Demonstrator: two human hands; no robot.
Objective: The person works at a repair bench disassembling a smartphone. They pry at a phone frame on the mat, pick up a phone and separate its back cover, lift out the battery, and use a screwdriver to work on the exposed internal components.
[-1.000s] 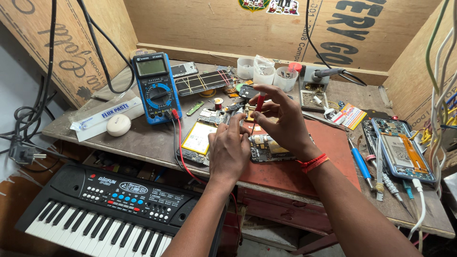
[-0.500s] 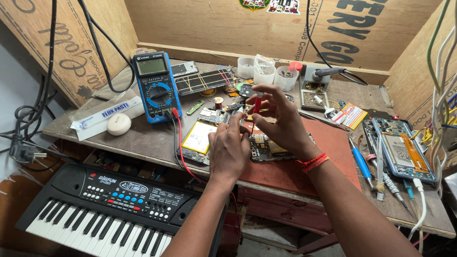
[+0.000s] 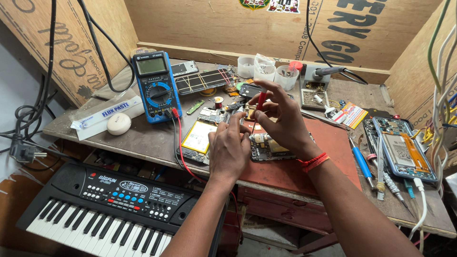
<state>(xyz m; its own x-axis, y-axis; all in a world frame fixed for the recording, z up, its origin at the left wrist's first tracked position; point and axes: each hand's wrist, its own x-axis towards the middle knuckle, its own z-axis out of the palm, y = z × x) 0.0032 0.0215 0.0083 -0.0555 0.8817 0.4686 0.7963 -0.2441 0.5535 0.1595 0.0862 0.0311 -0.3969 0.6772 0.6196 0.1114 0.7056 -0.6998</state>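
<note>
A black keyboard (image 3: 119, 204) lies nearest; above it the left hand (image 3: 229, 145) rests on an opened phone (image 3: 266, 147) on the bench (image 3: 143, 138), grip hidden; the right hand (image 3: 281, 116) pinches 1 red probe (image 3: 259, 102) upright; a blue multimeter (image 3: 156, 85) stands beyond.

Bare red mat (image 3: 328, 157) rightward; multimeter (image 3: 156, 86) crowding left.
</note>
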